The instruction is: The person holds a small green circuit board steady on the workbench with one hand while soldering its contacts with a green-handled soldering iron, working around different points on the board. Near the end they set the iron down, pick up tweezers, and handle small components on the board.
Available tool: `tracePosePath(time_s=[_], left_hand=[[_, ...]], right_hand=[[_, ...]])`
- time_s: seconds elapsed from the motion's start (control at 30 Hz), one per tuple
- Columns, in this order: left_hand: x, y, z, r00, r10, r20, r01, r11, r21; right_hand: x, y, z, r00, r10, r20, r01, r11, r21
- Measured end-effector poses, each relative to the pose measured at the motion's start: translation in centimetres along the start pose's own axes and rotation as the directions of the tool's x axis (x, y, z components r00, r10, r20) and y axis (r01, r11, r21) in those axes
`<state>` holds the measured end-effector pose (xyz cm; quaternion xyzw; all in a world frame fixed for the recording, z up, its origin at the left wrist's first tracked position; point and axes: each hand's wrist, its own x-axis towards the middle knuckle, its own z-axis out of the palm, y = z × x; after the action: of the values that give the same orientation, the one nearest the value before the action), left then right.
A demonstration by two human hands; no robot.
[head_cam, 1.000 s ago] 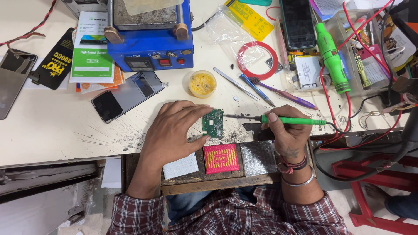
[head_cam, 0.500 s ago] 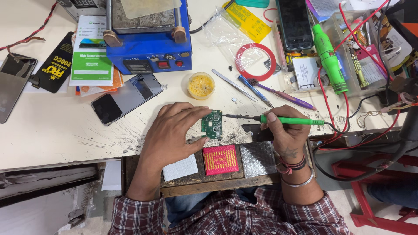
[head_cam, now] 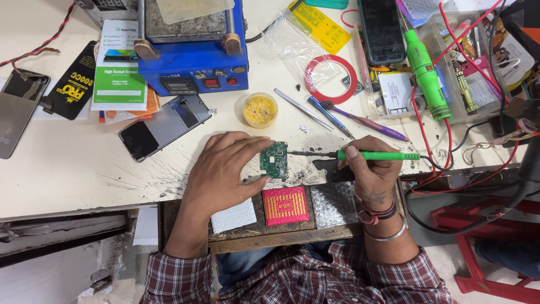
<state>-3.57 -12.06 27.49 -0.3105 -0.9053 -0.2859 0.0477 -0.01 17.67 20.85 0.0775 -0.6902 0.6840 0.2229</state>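
Two hands at work: my left hand (head_cam: 228,169) pins the green circuit board (head_cam: 274,160); right hand (head_cam: 368,171) grips the soldering iron (head_cam: 360,155), whose tip should stay steady at the board's right edge.

Place: a phone repair workshop.
Bench: scratched, stained white worktop (head_cam: 73,169).
Tools: blue heating machine (head_cam: 191,62) at 11 o'clock; tweezers (head_cam: 302,108) and green power tool (head_cam: 426,73) toward 1 o'clock.
Work: phones (head_cam: 164,126) lying loose; green soldering iron (head_cam: 377,155) touching a small circuit board (head_cam: 274,160).
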Motion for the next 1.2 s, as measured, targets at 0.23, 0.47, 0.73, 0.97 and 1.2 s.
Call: tracePosePath(time_s=[0.23,0.47,0.73,0.97,1.2], left_hand=[[0.2,0.0,-0.2,1.0,0.016,-0.013,-0.016,1.0,0.005],[0.2,0.8,-1.2,0.999,0.017,-0.029,-0.017,1.0,-0.005],[-0.2,1.8,-1.8,1.0,0.016,-0.012,-0.015,1.0,0.007],[-0.5,2.1,-1.9,1.0,-0.002,0.005,0.002,1.0,0.008],[-0.7,2.4,-1.9,1.0,-0.003,0.002,0.003,1.0,0.017]], right_hand=[[0.2,-0.1,0.1,1.0,0.011,-0.013,-0.011,1.0,-0.008],[0.4,-1.1,0.4,1.0,0.017,-0.015,-0.017,1.0,-0.022],[0.1,-2.4,0.4,0.998,0.055,-0.025,-0.056,0.997,-0.055],[0.0,-3.5,0.1,0.999,0.031,0.021,-0.029,0.995,-0.096],[0.0,-3.7,0.0,1.0,0.023,0.01,-0.021,0.992,-0.127]])
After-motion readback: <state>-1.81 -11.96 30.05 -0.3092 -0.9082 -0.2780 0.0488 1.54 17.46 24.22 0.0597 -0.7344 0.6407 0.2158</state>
